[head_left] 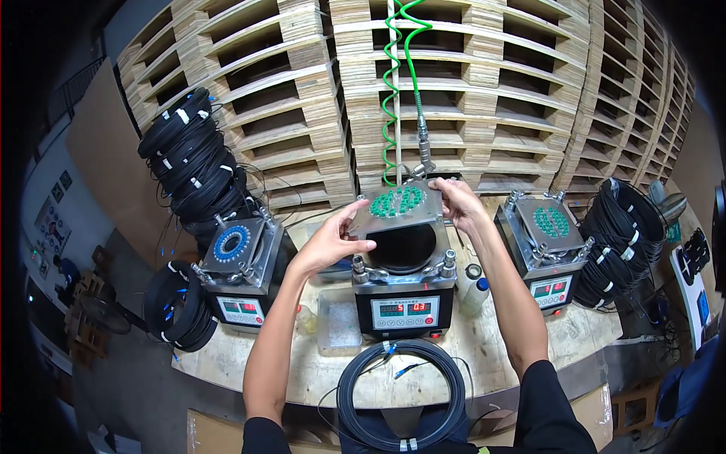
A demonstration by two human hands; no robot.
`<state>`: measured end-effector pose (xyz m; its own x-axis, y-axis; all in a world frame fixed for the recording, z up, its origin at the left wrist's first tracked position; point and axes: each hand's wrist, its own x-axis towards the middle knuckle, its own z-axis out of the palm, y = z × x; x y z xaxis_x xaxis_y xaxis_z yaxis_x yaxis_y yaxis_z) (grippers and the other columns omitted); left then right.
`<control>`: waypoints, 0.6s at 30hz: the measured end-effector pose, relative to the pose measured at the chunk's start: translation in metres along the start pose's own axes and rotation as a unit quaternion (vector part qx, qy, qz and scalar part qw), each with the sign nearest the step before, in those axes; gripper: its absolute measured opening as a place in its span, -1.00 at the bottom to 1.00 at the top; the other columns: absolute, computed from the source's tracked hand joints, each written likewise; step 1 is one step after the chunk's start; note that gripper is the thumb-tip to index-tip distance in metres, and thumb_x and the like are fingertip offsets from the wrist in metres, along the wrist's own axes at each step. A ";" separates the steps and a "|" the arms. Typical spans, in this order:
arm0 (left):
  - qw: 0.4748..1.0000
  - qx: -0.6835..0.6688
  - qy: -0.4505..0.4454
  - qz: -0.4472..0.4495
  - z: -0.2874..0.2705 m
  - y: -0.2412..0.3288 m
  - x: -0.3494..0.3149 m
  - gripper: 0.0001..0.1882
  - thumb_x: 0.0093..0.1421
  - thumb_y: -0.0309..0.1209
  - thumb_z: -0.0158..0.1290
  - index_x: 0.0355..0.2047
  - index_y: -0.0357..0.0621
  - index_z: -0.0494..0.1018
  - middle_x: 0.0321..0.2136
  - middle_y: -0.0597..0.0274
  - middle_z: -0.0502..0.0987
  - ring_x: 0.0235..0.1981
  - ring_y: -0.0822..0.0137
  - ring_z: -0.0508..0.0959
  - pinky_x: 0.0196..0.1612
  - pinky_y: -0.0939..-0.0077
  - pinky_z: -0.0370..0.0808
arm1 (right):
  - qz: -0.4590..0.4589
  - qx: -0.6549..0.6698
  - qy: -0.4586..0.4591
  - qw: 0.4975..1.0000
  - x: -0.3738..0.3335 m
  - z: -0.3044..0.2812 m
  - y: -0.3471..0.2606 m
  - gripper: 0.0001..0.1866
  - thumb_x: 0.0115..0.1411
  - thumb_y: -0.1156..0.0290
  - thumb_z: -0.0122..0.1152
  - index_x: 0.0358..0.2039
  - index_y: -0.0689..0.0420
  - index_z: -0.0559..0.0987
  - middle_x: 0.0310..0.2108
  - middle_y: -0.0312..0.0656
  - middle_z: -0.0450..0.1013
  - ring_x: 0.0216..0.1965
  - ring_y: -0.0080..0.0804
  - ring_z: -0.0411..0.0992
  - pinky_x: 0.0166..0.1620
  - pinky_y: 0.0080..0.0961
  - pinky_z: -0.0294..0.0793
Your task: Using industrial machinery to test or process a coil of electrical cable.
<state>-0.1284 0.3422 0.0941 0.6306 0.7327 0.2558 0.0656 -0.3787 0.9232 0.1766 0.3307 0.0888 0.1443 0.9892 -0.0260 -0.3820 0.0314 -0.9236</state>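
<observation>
Between my hands a square metal fixture plate (433,206) is lifted and tilted over the middle machine. Green connector caps (397,201) stand in a ring on it. My left hand (339,236) grips its left edge, thumb stretched along the near side. The far right corner is pinched by my right hand (458,203). Under the plate shows the round black pad (399,251) of the middle polishing machine (404,312), whose front panel has lit red digits. A coil of black cable (347,393) with blue-tipped ends lies in front of me at the table's near edge.
Similar machines stand left (240,291) and right (546,265), with plates mounted. Stacked black cable coils (200,178) rise at the left, more coils (616,242) at the right. A clear tray (339,321) and bottles (474,296) flank the middle machine. A green coiled hose (391,98) hangs behind.
</observation>
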 end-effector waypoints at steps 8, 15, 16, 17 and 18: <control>0.954 0.243 0.156 0.082 0.006 -0.045 0.003 -0.68 0.17 -0.67 0.02 -0.06 -0.34 0.55 -0.29 -0.19 0.63 -0.24 0.10 0.68 -0.14 0.40 0.52 | -0.050 -0.038 0.023 0.998 0.005 0.053 -0.007 -0.68 0.25 0.42 0.18 -0.45 0.50 0.51 -0.55 0.12 0.55 -0.65 -0.32 0.56 -0.58 -0.57 0.62; 0.945 0.268 0.167 0.080 0.006 -0.084 0.011 -0.87 0.17 -0.61 0.07 -0.27 -0.35 0.56 -0.31 -0.16 0.58 -0.28 -0.10 0.59 -0.18 0.22 0.48 | -0.070 -0.088 0.029 0.993 0.025 0.074 0.005 -0.72 0.15 0.47 0.15 -0.60 0.44 0.52 -0.61 0.07 0.54 -0.67 -0.31 0.56 -0.62 -0.57 0.57; 0.938 0.282 0.178 0.091 0.004 -0.092 0.015 -0.88 0.17 -0.55 0.11 -0.30 -0.35 0.56 -0.39 -0.19 0.57 -0.39 -0.07 0.60 -0.27 0.22 0.48 | -0.083 -0.089 0.024 0.992 0.030 0.078 0.006 -0.70 0.18 0.42 0.19 -0.58 0.42 0.53 -0.61 0.08 0.54 -0.68 -0.32 0.55 -0.64 -0.55 0.56; 0.939 0.281 0.178 0.091 0.004 -0.095 0.016 -0.88 0.17 -0.55 0.11 -0.30 -0.35 0.56 -0.39 -0.19 0.57 -0.39 -0.07 0.60 -0.27 0.22 0.48 | -0.082 -0.089 0.024 0.992 0.031 0.083 0.004 -0.70 0.18 0.42 0.19 -0.58 0.42 0.53 -0.61 0.08 0.54 -0.68 -0.32 0.55 -0.64 -0.55 0.56; 0.945 0.257 0.193 0.069 0.004 -0.097 0.015 -0.87 0.18 -0.51 0.13 -0.32 -0.35 0.56 -0.46 -0.19 0.56 -0.45 -0.04 0.59 -0.32 0.23 0.47 | -0.084 -0.098 0.013 0.992 0.033 0.088 0.001 -0.67 0.20 0.37 0.22 -0.56 0.40 0.54 -0.62 0.07 0.53 -0.70 -0.33 0.54 -0.65 -0.55 0.55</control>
<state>-0.1222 0.3881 0.0074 0.3390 0.7701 0.5404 0.4322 -0.6377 0.6376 0.1008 0.3754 0.1207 0.2161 0.9680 0.1275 -0.1668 0.1653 -0.9720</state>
